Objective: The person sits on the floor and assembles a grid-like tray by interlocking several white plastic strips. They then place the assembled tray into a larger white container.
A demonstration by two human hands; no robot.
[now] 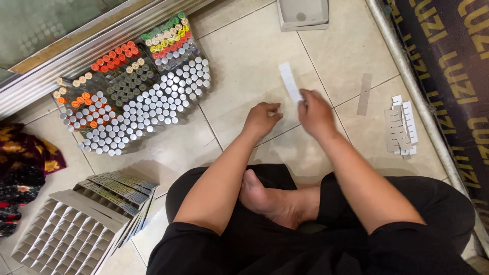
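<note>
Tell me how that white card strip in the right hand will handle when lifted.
The white strip looks thin and flat, so probably very light. It stands straight above the right hand without drooping, so likely fairly stiff card, though it may bend if pinched hard. Flat like the strips stacked nearby, it should not roll.

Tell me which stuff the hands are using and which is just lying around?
In use: white slotted card strip, held by right hand; left hand beside it; pile of strips; single strip.

Lying about: capped tubes; cardboard grid dividers; patterned cloth; grey box.
</note>
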